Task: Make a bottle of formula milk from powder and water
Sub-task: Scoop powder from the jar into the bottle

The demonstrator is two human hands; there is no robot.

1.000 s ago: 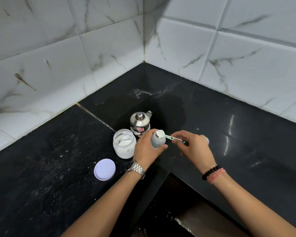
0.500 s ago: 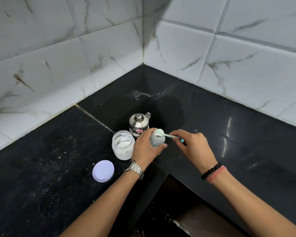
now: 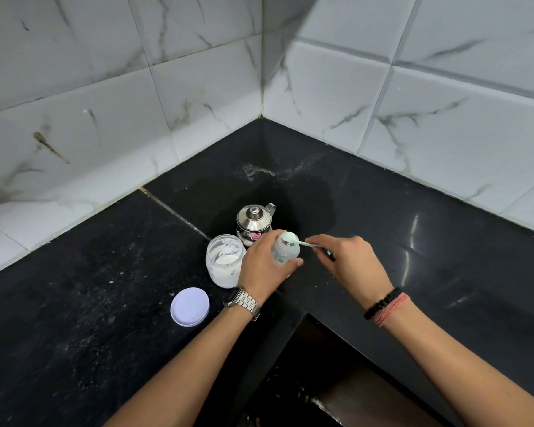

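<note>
Powder is going into the baby bottle (image 3: 285,252) right now, I think. The bottle stands on the black worktop (image 3: 105,303), and it is the thing to find everything else by.

The left hand (image 3: 264,268) wraps its fingers and thumb round the bottle, so its grip is closed on the bottle. It holds the bottle so it will not tip when the spoon bumps it.

The right hand (image 3: 349,261) pinches the handle of a small green scoop (image 3: 302,243), so its grip is closed on the scoop. The round end of the scoop sits right at the bottle's open mouth. The hand stays off to the right of the bottle, so the mouth is not covered and the person can see in.

Just left of the bottle stands the powder jar (image 3: 225,260), open, with white powder inside. It is kept close so the scoop has only a short way to go. Its white lid (image 3: 190,306) lies flat on the worktop, in front of the jar and to the left of the bottle, out of the way.

Just behind the bottle stands a small shiny steel pot (image 3: 255,221) with its own lid on. I guess it holds the water, but I cannot see inside.

I cannot tell how much powder or water is in the bottle. The bottle top is not on, so mixing and closing are not yet done.
</note>
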